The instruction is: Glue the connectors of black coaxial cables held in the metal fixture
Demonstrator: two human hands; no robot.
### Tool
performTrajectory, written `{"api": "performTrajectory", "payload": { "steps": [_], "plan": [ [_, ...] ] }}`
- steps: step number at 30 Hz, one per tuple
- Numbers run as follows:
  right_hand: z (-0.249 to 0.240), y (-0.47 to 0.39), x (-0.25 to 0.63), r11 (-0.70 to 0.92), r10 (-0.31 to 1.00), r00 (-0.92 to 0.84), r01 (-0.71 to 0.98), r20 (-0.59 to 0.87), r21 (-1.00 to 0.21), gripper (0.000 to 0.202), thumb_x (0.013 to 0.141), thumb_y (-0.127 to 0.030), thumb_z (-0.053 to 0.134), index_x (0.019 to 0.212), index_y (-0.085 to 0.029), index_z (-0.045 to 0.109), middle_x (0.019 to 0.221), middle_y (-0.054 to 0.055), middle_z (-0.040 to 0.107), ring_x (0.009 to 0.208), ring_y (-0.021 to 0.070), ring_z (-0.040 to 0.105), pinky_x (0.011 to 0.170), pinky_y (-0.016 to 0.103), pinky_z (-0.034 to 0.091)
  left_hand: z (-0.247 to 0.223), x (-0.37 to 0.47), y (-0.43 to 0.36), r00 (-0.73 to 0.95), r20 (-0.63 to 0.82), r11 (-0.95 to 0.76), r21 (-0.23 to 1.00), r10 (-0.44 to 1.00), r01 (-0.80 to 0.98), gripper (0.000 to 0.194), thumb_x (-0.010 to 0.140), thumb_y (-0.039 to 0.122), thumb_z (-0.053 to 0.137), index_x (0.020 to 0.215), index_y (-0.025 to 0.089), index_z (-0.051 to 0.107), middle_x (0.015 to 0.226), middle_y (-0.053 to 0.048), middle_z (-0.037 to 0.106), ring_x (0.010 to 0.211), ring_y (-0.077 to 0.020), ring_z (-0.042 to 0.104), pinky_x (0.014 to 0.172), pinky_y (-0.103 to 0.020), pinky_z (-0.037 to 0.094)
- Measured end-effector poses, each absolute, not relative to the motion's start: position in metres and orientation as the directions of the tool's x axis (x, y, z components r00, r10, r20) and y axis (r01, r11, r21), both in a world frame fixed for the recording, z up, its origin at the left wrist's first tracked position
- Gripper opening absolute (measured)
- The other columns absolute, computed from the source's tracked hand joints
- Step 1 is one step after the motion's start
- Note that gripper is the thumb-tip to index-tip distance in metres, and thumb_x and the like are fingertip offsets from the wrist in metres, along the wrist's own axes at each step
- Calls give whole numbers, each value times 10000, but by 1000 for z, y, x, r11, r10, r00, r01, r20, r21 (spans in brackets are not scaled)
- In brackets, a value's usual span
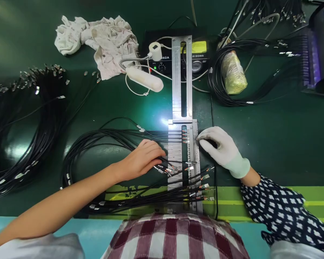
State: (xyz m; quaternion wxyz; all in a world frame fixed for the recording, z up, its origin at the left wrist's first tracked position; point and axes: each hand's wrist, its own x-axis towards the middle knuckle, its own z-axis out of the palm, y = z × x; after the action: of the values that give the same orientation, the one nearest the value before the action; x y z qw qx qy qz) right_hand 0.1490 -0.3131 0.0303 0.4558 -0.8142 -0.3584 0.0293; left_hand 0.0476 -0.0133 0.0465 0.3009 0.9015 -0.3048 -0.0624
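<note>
My bare left hand is curled nearly closed, fingertips pinching a black cable at the left edge of the slotted metal jig. That cable reaches rightward across the jig, below a row of seated cables and above a loose bundle nearer me. My gloved right hand is half curled at the jig's right edge, so the jig lies between my hands; I can't tell whether those fingertips grip anything.
</note>
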Motion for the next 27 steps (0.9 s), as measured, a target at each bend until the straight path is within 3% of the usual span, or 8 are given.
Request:
{"api": "performTrajectory", "payload": {
  "steps": [4, 7, 10, 16, 24, 27],
  "plan": [
    [31, -313, 149, -329, 605, 749, 546, 271, -771, 150, 1012, -306, 579, 910, -239, 665, 945, 34, 696, 891, 242, 643, 838, 429, 499, 44, 50, -23, 868, 258, -575, 664, -424, -478, 125, 996, 125, 518, 1032, 188, 619, 929, -48, 631, 859, -136, 601, 775, -252, 502],
    [32, -313, 150, -335, 605, 751, 541, 265, -771, 180, 1021, -339, 568, 907, -240, 665, 946, 42, 697, 888, 247, 646, 835, 436, 506, 39, 56, -32, 867, 350, -672, 550, -354, -496, 162, 991, 121, 523, 1084, 191, 635, 864, -29, 587, 768, -124, 566, 678, -232, 488],
    [32, -313, 150, -342, 611, 751, 535, 250, -772, 198, 1026, -361, 561, 912, -242, 670, 952, 49, 701, 898, 254, 649, 835, 443, 516, 34, 61, -36, 849, 345, -730, 440, -400, -523, 205, 1008, 142, 477, 1128, 190, 637, 840, -29, 570, 742, -131, 552, 645, -238, 477],
    [31, -313, 149, -343, 605, 760, 518, 238, -783, 176, 1020, -349, 574, 921, -250, 680, 970, 45, 704, 924, 255, 652, 868, 443, 520, 28, 63, -36, 819, 333, -742, 356, -468, -568, 242, 1001, 112, 453, 1175, 170, 611, 854, -35, 560, 740, -137, 536, 643, -242, 471],
    [29, -313, 150, -326, 608, 759, 507, 233, -798, 139, 1006, -307, 588, 938, -242, 689, 976, 38, 703, 936, 252, 641, 878, 440, 505, 31, 66, -43, 787, 329, -709, 347, -521, -614, 217, 1006, 112, 456, 1151, 133, 616, 820, -45, 562, 737, -150, 517, 643, -253, 450],
    [29, -313, 149, -325, 606, 760, 506, 235, -799, 145, 1010, -310, 581, 934, -241, 684, 974, 42, 702, 931, 251, 641, 874, 441, 504, 31, 66, -41, 792, 322, -703, 367, -519, -609, 249, 1013, 125, 440, 1165, 159, 634, 908, -66, 601, 826, -167, 552, 722, -281, 460]
  ]
}}
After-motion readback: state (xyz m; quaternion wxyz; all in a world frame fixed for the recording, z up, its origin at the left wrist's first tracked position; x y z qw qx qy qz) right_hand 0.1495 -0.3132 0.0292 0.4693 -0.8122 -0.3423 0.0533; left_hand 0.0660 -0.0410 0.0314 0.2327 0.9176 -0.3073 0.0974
